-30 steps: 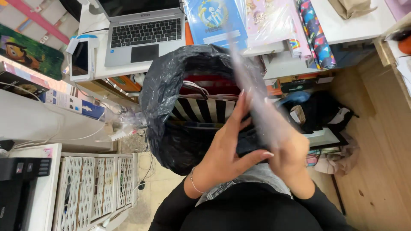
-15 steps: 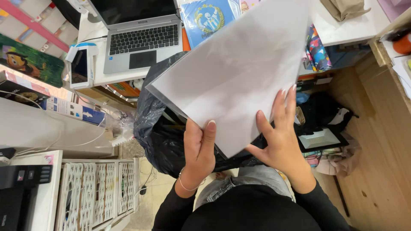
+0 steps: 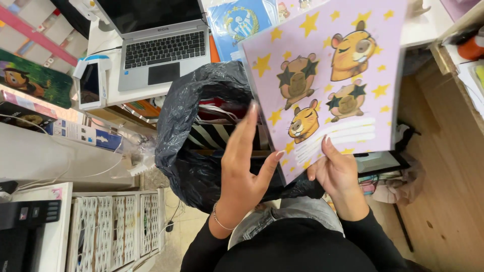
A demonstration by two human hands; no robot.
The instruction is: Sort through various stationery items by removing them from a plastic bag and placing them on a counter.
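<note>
Left hand (image 3: 244,171) was open, fingers together and raised, at about 9 o'clock of the lilac star-and-bear printed sheet in its clear glossy sleeve (image 3: 327,80); touching its edge or just beside it, couldn't tell. The sheet was held up over the black plastic bag (image 3: 186,136), which hid most of its contents. It looked light, thin, bendy and slippery, best pinched at an edge. Right hand (image 3: 340,174) pinched the lower edge at 6 o'clock. Top cut off by frame.
</note>
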